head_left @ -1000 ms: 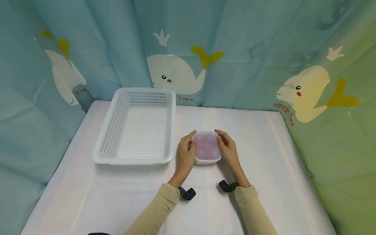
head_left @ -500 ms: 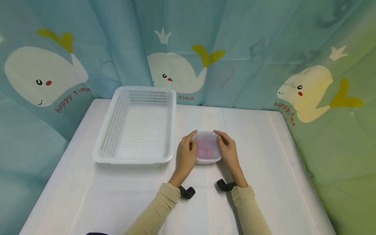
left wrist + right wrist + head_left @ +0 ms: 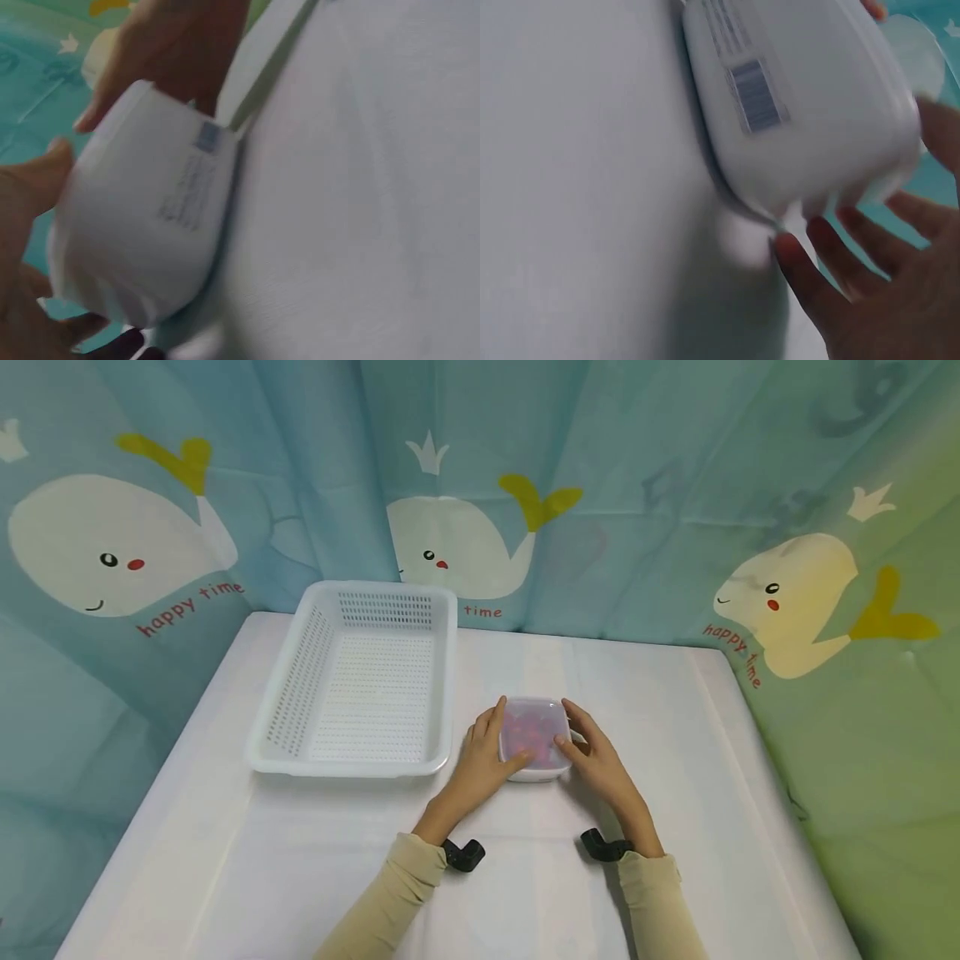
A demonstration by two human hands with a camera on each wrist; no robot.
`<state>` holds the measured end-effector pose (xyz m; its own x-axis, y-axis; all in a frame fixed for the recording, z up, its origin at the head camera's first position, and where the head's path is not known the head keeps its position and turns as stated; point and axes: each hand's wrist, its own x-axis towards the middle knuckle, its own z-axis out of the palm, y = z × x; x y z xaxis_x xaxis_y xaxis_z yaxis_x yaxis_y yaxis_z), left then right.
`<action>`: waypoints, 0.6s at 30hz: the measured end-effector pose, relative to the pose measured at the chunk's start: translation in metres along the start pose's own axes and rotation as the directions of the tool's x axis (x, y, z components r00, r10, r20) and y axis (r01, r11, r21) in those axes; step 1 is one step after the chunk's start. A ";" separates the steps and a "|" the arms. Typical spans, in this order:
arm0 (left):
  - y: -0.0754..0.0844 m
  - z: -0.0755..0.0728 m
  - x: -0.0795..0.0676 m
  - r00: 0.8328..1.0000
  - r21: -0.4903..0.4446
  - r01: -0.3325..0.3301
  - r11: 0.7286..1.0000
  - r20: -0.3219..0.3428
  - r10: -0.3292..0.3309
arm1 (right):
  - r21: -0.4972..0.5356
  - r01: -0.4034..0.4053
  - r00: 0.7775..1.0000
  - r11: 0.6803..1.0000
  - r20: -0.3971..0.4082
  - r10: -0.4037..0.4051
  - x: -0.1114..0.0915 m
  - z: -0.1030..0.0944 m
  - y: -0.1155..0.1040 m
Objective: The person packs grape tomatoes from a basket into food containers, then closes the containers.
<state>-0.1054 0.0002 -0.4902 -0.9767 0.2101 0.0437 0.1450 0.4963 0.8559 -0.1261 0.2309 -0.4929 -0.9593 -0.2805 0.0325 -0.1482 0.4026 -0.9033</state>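
A small white plastic food container (image 3: 534, 727) sits on the table, with a translucent lid through which blurred red pieces show. My left hand (image 3: 483, 760) holds it from the left, fingers along that side and thumb over the lid's front corner. From the right, my right hand (image 3: 600, 760) holds it, thumb on the lid's edge and index finger near the back corner. The left wrist view shows the container's printed side wall (image 3: 142, 202) between both hands. A barcode label (image 3: 756, 94) appears on it in the right wrist view, where the right fingers (image 3: 870, 247) are spread beside it.
A large white perforated basket (image 3: 442, 693) stands left of the container, near the table's back edge. The white-covered table (image 3: 690, 777) is bordered by a blue-green curtain (image 3: 637, 577) with printed whales, at the back and sides.
My left thumb has moved from the container's left edge onto the front of its lid. The right hand has shifted slightly, its fingers spreading. The container has stayed on the table.
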 end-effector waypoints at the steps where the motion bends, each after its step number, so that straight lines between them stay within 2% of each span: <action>1: 0.000 -0.002 -0.001 1.000 0.012 0.001 1.000 0.029 -0.002 | 0.005 -0.002 0.999 1.000 0.032 0.002 -0.002 -0.002 0.000; 3: 0.001 -0.007 -0.003 0.998 0.017 0.011 1.000 0.066 -0.012 | 0.027 -0.015 0.997 1.000 0.081 0.012 -0.005 -0.004 0.000; 6: 0.002 -0.010 -0.003 0.996 0.006 0.032 0.999 0.086 -0.033 | 0.049 -0.033 0.992 0.998 0.120 0.027 -0.008 -0.003 0.000; 11: 0.001 -0.008 -0.004 0.994 0.011 0.062 0.998 0.087 -0.063 | 0.031 -0.021 0.991 0.999 0.130 0.017 -0.011 -0.002 0.000; 15: 0.002 -0.007 -0.002 0.996 0.011 0.061 0.998 0.063 -0.062 | -0.063 -0.004 0.990 0.998 0.141 0.013 -0.009 -0.005 -0.007; 18: 0.003 -0.005 0.000 0.998 0.046 0.046 0.998 0.049 -0.048 | -0.180 0.056 0.985 0.982 0.169 -0.025 -0.003 -0.007 -0.016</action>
<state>-0.1059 -0.0031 -0.4851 -0.9736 0.2271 -0.0226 0.1075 0.5439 0.8322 -0.1224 0.2312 -0.4757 -0.9009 -0.4338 -0.0173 -0.2428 0.5365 -0.8082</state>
